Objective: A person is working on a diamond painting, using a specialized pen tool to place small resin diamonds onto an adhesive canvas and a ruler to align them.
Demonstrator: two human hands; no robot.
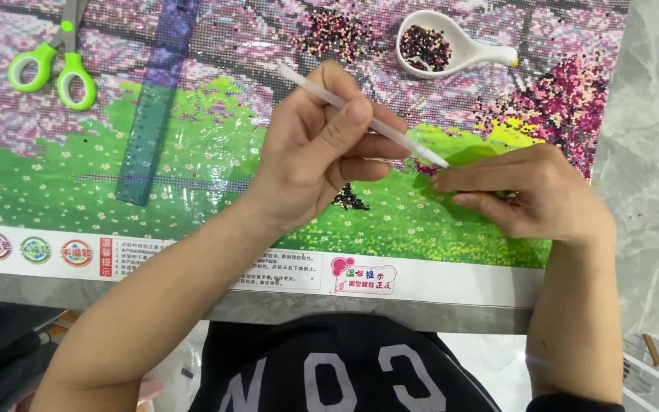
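Diamond-painting canvas [192, 164], a pink-blossom and green-meadow scene, covers the grey marble table [650, 191] from nine to three o'clock. Across its ten o'clock part lies a translucent blue-green ruler [150, 114], with green-handled scissors [53, 61] beside it at far ten o'clock. At one o'clock sits a white spoon-shaped tray [451, 49] of dark beads. Left hand [318, 156], at centre, grips a white applicator pen [364, 116], tip pointing toward three o'clock. Right hand [532, 194], fingers flat and ungripping, presses a green film sheet [459, 164] against the canvas just beside the pen tip.
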